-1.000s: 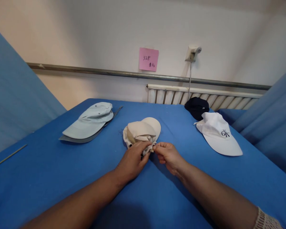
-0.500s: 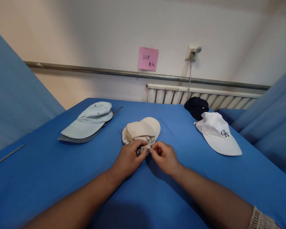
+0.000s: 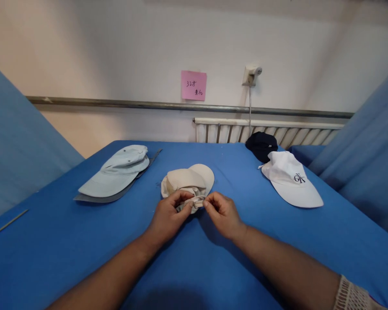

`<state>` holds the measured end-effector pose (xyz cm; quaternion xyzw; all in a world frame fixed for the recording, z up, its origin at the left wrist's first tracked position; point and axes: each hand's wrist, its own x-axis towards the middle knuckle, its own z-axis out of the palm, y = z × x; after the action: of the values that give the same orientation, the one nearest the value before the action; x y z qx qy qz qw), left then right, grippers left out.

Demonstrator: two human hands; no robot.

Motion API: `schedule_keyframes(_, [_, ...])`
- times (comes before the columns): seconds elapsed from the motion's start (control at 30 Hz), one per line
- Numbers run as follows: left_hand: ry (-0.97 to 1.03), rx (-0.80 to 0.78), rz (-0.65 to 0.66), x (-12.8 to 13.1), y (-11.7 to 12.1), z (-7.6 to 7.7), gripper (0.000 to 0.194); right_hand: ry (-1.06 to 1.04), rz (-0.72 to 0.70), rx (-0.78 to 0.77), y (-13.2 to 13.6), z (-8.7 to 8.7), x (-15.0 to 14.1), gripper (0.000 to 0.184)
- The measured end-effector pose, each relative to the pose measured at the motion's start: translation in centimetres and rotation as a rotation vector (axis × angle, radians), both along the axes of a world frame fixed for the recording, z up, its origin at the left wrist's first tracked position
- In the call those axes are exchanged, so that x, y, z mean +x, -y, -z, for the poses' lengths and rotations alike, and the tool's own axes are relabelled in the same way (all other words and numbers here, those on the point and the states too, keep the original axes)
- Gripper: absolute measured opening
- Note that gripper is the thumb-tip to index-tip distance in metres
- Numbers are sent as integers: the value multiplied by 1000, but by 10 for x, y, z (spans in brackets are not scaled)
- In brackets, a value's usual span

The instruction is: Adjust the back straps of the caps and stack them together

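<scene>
A beige cap lies folded on the blue table, its brim pointing away from me. My left hand and my right hand meet at the cap's near edge. Both pinch the cap's back strap between thumb and fingers, the left from the left side, the right from the right side. The strap's small buckle sits between my fingertips and is mostly hidden by them.
A pale blue cap lies on a grey one at the left. A white cap with a dark logo and a navy cap lie at the right back. Behind stand a radiator, a wall rail and a pink note.
My hands have drawn closer together on the strap and shifted slightly left and away from me. The view has tilted a little; the other caps have not moved.
</scene>
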<state>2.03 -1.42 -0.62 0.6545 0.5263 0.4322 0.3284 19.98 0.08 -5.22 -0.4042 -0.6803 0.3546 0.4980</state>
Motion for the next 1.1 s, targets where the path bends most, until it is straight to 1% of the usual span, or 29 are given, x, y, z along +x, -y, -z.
schedule_keyframes(0.1, [134,-67,-7,-2,-3,-1,21,87,35,138,-2,-2,3,5])
schedule_keyframes(0.2, [144,-79,-6,-2,-3,-1,23,151,40,228,-5,-1,2,9])
schedule_keyframes(0.27, [90,-55,-11,-2,-3,-1,23,190,50,269,-7,-1,1,12])
schedule_keyframes(0.37, [-49,-4,-17,-1,-1,-1,25,222,48,316,-9,-1,0,13])
schedule_keyframes(0.57, [-345,130,-42,0,1,2,25,308,51,385,-7,-5,0,8])
schedule_keyframes(0.67, [-450,148,-71,-2,0,3,28,370,66,434,-3,-8,1,6])
schedule_keyframes(0.73, [-477,142,-84,-4,0,3,30,411,53,485,-2,-9,2,5])
schedule_keyframes(0.83, [-432,103,-42,-6,0,-2,26,461,47,518,-2,-8,3,6])
schedule_keyframes(1.0, [-267,6,89,-8,0,-14,26,499,42,476,-5,-6,6,5])
schedule_keyframes(1.1, [-153,-53,75,-10,-2,-15,23,511,-16,472,-4,-9,9,8])
